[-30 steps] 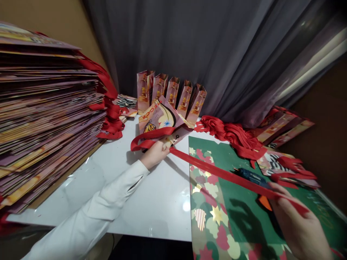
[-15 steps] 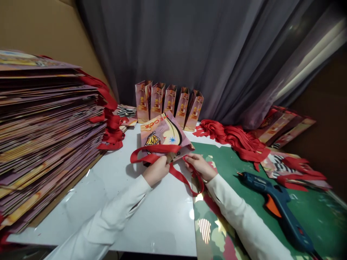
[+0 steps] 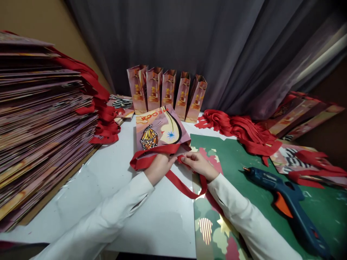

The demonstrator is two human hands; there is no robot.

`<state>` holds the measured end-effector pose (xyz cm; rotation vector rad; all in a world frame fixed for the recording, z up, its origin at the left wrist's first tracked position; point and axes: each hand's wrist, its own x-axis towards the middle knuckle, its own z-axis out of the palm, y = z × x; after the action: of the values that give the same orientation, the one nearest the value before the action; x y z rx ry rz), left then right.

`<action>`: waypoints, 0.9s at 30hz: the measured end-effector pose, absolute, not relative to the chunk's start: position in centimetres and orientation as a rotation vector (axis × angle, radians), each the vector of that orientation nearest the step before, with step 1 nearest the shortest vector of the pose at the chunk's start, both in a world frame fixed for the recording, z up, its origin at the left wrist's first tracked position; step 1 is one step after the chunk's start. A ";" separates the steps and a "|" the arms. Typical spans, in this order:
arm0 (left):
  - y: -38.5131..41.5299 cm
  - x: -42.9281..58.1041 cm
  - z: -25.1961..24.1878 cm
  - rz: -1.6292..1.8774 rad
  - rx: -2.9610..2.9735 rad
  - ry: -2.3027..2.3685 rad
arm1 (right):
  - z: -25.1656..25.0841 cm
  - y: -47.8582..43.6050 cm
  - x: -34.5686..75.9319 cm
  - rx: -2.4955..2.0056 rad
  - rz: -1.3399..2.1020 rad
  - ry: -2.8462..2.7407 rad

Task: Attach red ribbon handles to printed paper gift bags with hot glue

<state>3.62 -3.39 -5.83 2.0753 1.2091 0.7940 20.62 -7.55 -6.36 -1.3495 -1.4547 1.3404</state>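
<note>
Both of the person's hands were at work close together, in the middle of the table [image 3: 151,220]. The paper bag [image 3: 162,131] lay on its side just beyond them, printed face up, with its open edge turned toward the near side.

The left hand [image 3: 159,168] was set against that edge. Its fingers were largely hidden behind the bag and a red loop [image 3: 139,163], so whether they were closed on anything could not be told. The right hand [image 3: 199,164] had thumb and fingertips pinched together on a red ribbon [image 3: 183,187], near the bag's edge and just right of the left hand. The ribbon's slack sagged in a curve on the near side, toward the right sleeve [image 3: 230,202].

In the inspector's judgement, good handling here called for the left hand to keep the edge steady, the ribbon to lie flat and untwisted, and the pinch to stay close to the ribbon's end for fine control. The slack was best kept clear of the sleeve, where it could snag.

A glue gun [image 3: 282,195] rested on the green board [image 3: 233,162] to the right, apart from both hands; caution near its tip was advisable.
</note>
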 end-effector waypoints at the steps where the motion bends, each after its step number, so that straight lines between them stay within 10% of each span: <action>1: -3.4 3.5 -5.8 0.783 2.085 1.212 | -6.2 -7.7 20.6 -1.339 1.343 -1.466; 27: -4.0 3.1 -4.5 0.689 2.219 1.418 | -5.8 -7.9 21.0 -1.331 1.382 -1.460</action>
<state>3.13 -4.04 -4.55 2.2186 1.4180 0.6890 21.04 -7.94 -5.85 -1.3311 -1.4600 1.3823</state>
